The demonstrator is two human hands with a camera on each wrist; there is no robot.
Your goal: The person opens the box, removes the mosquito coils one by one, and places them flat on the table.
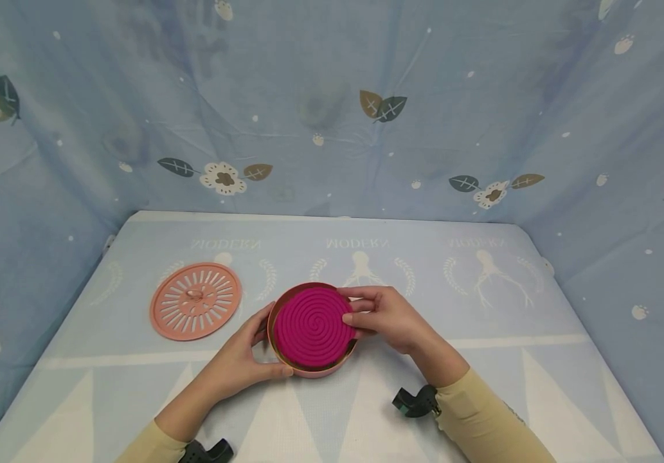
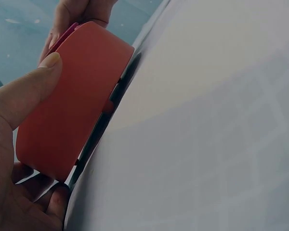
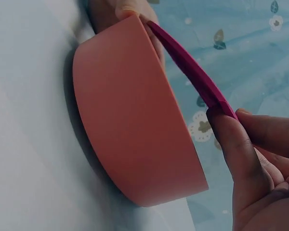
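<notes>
A magenta spiral mosquito coil (image 1: 314,326) is over the mouth of a round coral-pink mosquito coil holder (image 2: 77,106) at the middle of the table. In the right wrist view the coil slants, its near edge raised off the holder's rim and its far edge at the rim. My right hand (image 1: 389,318) pinches that raised edge between thumb and fingers. From the left, my left hand (image 1: 239,366) grips the holder, thumb at the rim and fingers round its side. The holder's inside is mostly hidden under the coil.
A coral slotted lid (image 1: 220,316) with a small raised knob lies flat on the table, left of the holder. The table (image 1: 482,399) has a pale patterned cover. Blue printed fabric (image 1: 308,77) hangs behind it and on both sides.
</notes>
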